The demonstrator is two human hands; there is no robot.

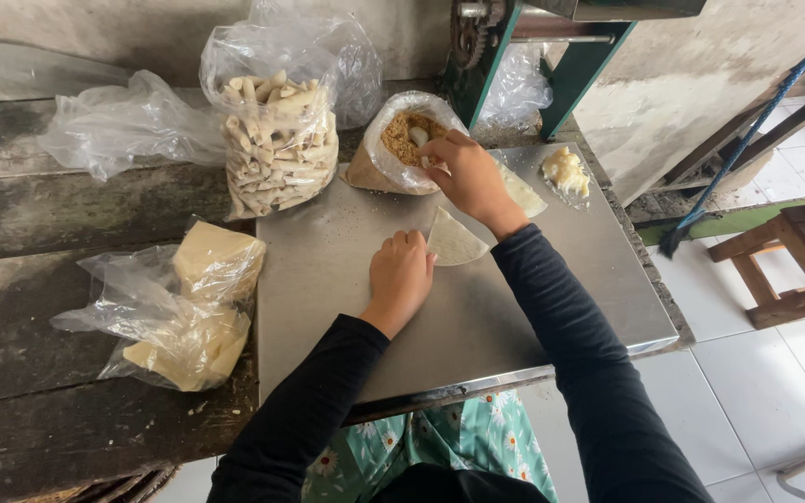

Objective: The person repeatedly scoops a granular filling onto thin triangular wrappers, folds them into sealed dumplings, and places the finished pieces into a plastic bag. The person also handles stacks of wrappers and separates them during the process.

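Sleeves of black cloth run up from the bottom of the frame over a flowered green garment (449, 442), one to each hand. The left hand (400, 278), at the middle of the frame, rests on the steel sheet (347, 307) with its fingers curled under, its fingertips touching the near left edge of a pale triangular wrapper (454, 242) that lies flat on the sheet; its grip is loosely closed and pins the wrapper rather than lifting it. Left of the sheet, on the dark wooden table (58, 214), lies a clear bag of stacked pale wrappers (199, 307). Just beyond the wrapper the right hand (470, 177) reaches into the open mouth of a bag of brown crumbly filling (402, 140) at the far edge of the sheet, fingers bunched together around a small white spoon-like piece (418, 136); how firmly the grip closes on it I cannot tell. Right of that hand another flat wrapper (522, 192) lies on the sheet, and further right a small heap of pale paste (566, 171). In the upper left of centre stands a tall clear bag of finished rolls (277, 149), with crumpled empty plastic (128, 121) beside it. Farthest off, at the top, a green metal frame (570, 65) stands against the wall.
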